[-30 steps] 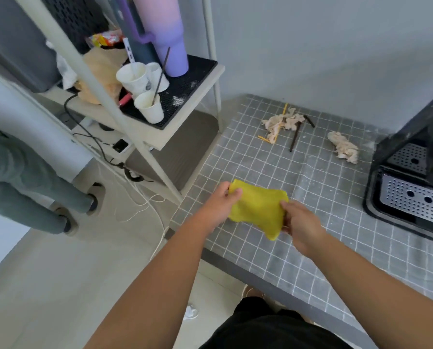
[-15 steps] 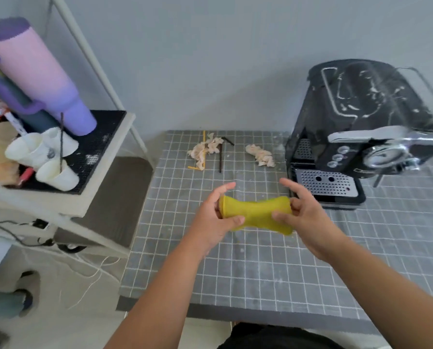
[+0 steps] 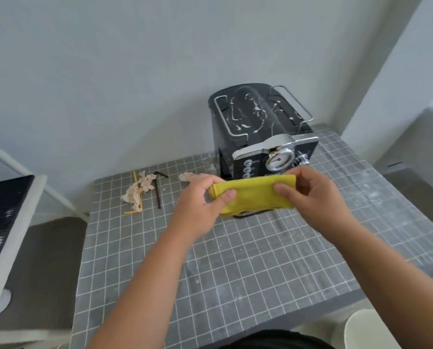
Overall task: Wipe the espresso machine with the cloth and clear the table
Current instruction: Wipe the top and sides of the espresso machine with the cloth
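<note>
A folded yellow cloth (image 3: 254, 195) is stretched between my two hands above the grey gridded table (image 3: 235, 268). My left hand (image 3: 201, 202) pinches its left end and my right hand (image 3: 316, 197) pinches its right end. Just behind the cloth stands the black espresso machine (image 3: 258, 127), its top streaked with white smears and its lower front hidden by the cloth. Crumpled beige paper with yellow and dark stir sticks (image 3: 141, 191) lies at the table's back left. A second paper scrap (image 3: 187, 176) lies beside the machine.
A white shelf with a black mat (image 3: 6, 222) stands to the left of the table. A grey wall runs behind the table. A white round object (image 3: 369, 331) shows at the bottom right, below the table's front edge.
The view has swung right and up, bringing the whole espresso machine to the centre. Both hands have lifted the cloth toward the machine's front and folded it into a flatter strip.
</note>
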### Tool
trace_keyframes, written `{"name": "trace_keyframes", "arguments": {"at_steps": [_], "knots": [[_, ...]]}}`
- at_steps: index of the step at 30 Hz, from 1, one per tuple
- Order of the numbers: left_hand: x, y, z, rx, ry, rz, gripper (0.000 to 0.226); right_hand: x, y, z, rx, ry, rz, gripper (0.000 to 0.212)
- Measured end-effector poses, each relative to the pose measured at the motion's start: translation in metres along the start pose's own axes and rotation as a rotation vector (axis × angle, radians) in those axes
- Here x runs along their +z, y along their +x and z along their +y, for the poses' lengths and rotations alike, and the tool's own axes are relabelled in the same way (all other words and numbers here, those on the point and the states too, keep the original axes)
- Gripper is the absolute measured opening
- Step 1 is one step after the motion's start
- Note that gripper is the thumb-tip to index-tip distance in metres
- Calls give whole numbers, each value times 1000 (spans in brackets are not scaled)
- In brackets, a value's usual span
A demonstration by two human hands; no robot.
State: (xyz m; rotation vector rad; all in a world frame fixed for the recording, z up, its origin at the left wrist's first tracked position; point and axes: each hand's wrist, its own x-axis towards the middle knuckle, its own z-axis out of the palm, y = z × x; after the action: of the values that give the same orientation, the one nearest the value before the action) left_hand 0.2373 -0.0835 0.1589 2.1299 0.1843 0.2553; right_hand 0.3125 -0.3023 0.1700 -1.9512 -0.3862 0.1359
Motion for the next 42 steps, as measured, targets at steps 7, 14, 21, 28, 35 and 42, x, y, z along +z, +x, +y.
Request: {"name": "trace_keyframes", "arguments": {"at_steps": [7,14,21,28,35,42], "knots": [[28,50,43,83,-5,288,19,-22,57,-23,-87,34,300,15],[42,97,61,150,272,440,21,-33,110,-25,-182,-260,288,20],[57,113,59,94,558,465,25,-39,140,-7,-299,-669,155,18],[63,121,54,-63,426,611,34,-38,150,-3,-867,-705,-169,33],[47,145,50,-155,97,772,15,-33,174,-8,-807,-608,-410,30],[31,191,58,-225,330,507,38,-22,227,-23,-649,-599,-473,27]]}}
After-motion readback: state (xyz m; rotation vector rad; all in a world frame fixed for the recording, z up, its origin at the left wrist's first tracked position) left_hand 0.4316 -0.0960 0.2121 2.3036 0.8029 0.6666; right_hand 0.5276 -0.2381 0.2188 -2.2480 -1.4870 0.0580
